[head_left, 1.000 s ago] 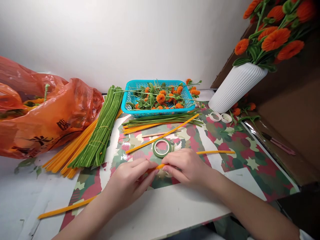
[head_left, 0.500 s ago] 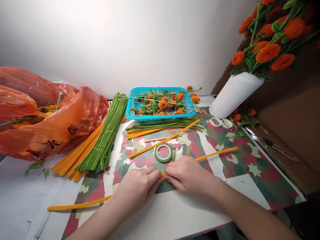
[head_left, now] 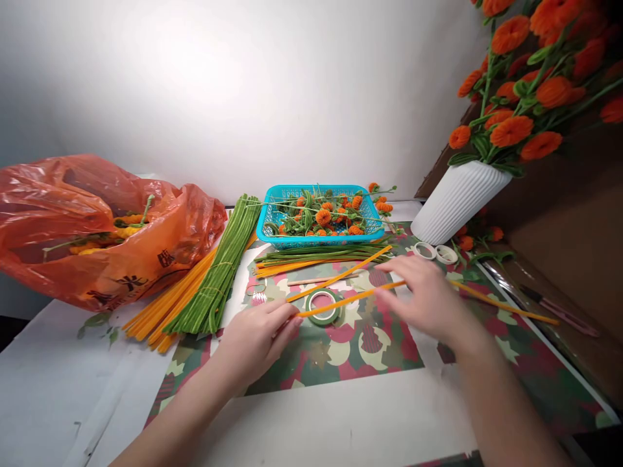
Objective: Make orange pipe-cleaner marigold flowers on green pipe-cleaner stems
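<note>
A long orange fuzzy stem (head_left: 346,301) stretches between my two hands above the patterned mat. My left hand (head_left: 263,334) pinches it near the middle of the view. Farther right, my right hand (head_left: 421,295) has thumb and fingers around the same stem, which runs on past it to the right. Behind the stem lies a roll of green tape (head_left: 323,307). Another orange stem (head_left: 341,274) lies slanting on the mat, beside a thin wooden stick (head_left: 316,281).
A blue basket (head_left: 321,241) of orange flowers stands at the back. Green stem bundles (head_left: 219,272) and an orange bag (head_left: 160,227) are at the left. A white vase (head_left: 455,201), white tape rolls (head_left: 425,250) and a pink-handled tool (head_left: 564,314) are at the right.
My hands were close together over the mat; my right hand has moved away to the right along the orange stem. The view has shifted slightly.
</note>
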Tool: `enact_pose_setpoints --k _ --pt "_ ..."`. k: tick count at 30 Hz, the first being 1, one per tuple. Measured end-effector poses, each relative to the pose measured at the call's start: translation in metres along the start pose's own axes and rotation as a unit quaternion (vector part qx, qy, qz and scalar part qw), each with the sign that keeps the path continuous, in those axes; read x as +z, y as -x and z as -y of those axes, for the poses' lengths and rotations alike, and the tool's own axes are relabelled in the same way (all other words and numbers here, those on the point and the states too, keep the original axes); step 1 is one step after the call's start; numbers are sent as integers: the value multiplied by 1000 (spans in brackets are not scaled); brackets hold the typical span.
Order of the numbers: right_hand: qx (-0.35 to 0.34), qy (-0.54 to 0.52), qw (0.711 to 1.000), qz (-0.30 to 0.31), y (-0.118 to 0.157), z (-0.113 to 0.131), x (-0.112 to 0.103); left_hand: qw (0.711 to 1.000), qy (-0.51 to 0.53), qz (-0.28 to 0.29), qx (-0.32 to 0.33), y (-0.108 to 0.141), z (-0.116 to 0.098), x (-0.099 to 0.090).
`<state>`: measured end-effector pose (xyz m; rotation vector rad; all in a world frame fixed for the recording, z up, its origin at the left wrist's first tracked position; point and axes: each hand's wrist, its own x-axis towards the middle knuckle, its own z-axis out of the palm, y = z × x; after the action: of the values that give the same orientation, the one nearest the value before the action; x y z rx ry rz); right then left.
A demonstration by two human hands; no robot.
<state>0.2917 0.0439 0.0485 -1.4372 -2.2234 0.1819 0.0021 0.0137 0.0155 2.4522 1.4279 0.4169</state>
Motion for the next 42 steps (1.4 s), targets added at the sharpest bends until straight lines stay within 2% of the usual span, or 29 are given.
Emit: enact_pose_setpoints --k 3,6,7,9,10,12,15,18,22,25,27,28,30,32,34,35,37,42 --pt "-144 -83 984 64 4 33 33 995 95 1 25 -2 -7 6" --pt "-231 -90 967 60 10 48 61 979 199 -47 -28 -10 -1 7" --pt "-225 -97 968 57 11 49 66 972 211 -87 -62 -14 5 7" --pt "-178 -123 975 44 11 48 70 969 173 -154 -85 -24 17 9" --pt "-150 -138 978 39 11 47 69 975 143 -158 -70 -29 23 11" --pt "-110 -164 980 36 10 45 65 988 81 -130 -15 -36 33 18" --pt "-96 -166 980 42 9 46 64 995 9 -101 8 -41 38 28" --pt "-87 -145 985 36 9 46 69 995 -11 -100 -21 -41 37 30" --pt "-43 -136 990 15 9 46 72 992 5 -107 -60 -39 33 22" --pt "9 -152 988 -3 9 46 68 979 72 -161 -104 -36 26 12" --pt "34 -170 985 -23 9 46 65 948 179 -207 -162 -34 19 7" --pt "41 -177 983 -32 10 46 65 922 258 -215 -195 -33 15 6" --pt "44 -182 982 -37 10 45 64 841 446 -182 -247 -30 8 8" --pt "41 -180 982 -34 11 45 66 736 603 -121 -283 -27 2 14" --pt "37 -171 984 -25 12 45 68 651 687 -74 -313 -25 -1 20" --pt "36 -163 986 -18 12 46 69 623 710 -62 -321 -24 -2 23" --pt "32 -147 989 0 12 46 70 594 734 -53 -325 -24 -3 27" --pt "-4 -126 992 31 13 47 72 579 744 -73 -324 -23 -3 26"
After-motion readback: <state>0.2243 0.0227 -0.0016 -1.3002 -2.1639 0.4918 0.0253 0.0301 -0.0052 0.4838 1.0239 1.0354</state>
